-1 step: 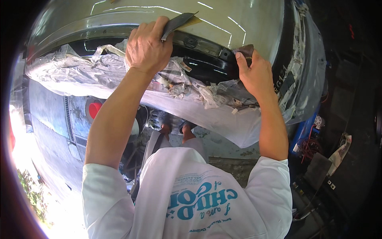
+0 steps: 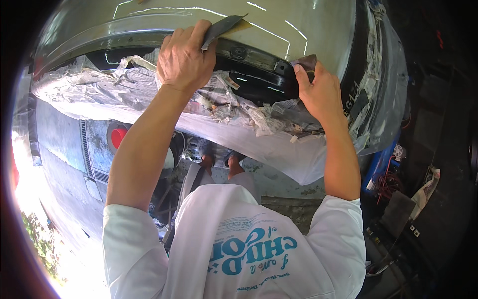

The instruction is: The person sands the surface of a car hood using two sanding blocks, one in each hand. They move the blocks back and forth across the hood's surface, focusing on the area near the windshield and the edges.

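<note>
Down low, bare feet (image 2: 219, 162) stand on the concrete floor (image 2: 279, 179). Above them, clear plastic sheeting (image 2: 279, 149) and crumpled newspaper masking (image 2: 234, 102) drape the car body (image 2: 298, 30). The left hand (image 2: 185, 60) pinches a grey sanding sheet (image 2: 221, 27) against the pale panel; the right hand (image 2: 318, 92) closes on a smaller dark piece (image 2: 306, 62) at the recess edge.

A car body workshop: masked car body (image 2: 298, 30), newspaper masking (image 2: 249, 107), concrete floor (image 2: 64, 134).
</note>
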`<act>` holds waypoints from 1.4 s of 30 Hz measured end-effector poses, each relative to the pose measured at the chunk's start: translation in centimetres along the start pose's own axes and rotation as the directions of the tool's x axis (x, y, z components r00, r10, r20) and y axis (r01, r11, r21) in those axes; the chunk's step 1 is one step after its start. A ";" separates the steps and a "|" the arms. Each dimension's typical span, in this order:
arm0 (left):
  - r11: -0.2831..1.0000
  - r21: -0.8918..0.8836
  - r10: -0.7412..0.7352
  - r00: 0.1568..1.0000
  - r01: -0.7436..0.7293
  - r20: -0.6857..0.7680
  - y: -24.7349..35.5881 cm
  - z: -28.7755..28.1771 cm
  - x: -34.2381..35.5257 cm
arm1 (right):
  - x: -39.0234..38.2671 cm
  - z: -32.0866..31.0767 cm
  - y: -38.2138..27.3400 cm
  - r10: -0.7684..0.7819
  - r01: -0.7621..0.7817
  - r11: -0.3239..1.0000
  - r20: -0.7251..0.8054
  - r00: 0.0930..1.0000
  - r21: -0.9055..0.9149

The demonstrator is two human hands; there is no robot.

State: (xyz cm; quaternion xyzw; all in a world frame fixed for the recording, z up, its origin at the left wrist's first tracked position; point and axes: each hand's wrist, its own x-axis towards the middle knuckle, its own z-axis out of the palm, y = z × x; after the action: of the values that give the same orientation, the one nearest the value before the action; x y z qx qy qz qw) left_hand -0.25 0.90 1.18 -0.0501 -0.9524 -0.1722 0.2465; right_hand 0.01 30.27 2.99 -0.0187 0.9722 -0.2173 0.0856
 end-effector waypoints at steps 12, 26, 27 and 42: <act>1.000 -0.001 0.027 1.000 -0.027 -0.006 0.0 0.1 0.5 | 1.7 -0.5 -0.2 -0.036 0.034 0.998 0.038 0.999 0.056; 1.000 -0.010 0.022 1.000 -0.021 0.010 -0.1 0.0 0.5 | 2.0 -0.8 -0.8 -0.071 0.064 0.990 0.051 0.996 0.125; 1.000 -0.007 0.014 1.000 -0.014 0.010 -0.1 0.0 0.4 | 2.1 -0.6 -1.3 -0.052 0.044 0.992 0.066 0.996 0.118; 0.996 0.049 -0.079 0.995 0.076 0.059 0.5 -0.4 0.5 | -15.8 -5.2 9.9 0.491 -0.232 0.550 -0.086 0.867 0.802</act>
State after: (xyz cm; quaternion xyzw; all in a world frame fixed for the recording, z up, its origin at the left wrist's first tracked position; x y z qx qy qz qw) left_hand -0.39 1.26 1.95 -0.0125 -0.9644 -0.1576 0.2118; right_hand 14.63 42.59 5.86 0.2559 0.7674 -0.5875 -0.0200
